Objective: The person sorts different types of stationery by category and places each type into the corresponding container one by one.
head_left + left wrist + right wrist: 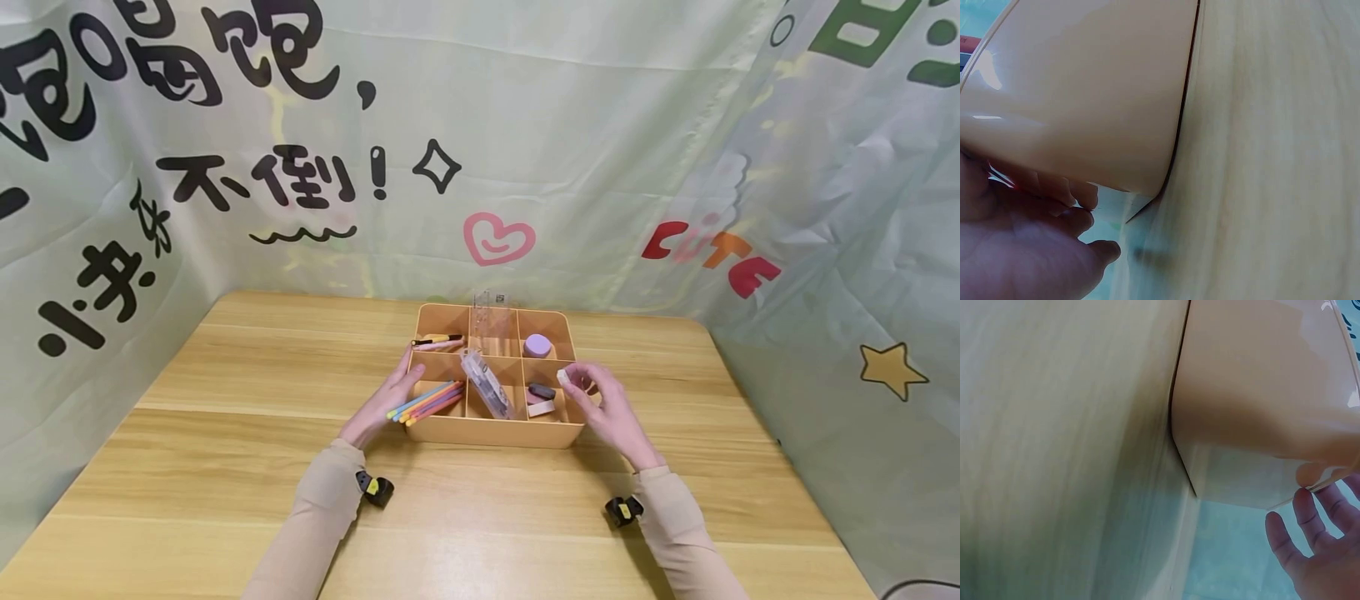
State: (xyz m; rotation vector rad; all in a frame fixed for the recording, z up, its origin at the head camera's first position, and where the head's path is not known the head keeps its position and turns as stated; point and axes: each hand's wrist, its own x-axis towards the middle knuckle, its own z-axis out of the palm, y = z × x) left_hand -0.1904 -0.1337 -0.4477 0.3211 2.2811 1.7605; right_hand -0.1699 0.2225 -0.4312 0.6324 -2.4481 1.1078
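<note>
Just a small white eraser (564, 377)

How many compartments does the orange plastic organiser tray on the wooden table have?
6, in two rows of three across the orange plastic organiser tray: back left, back middle, back right, front left, front middle, front right. None seems hidden.
</note>
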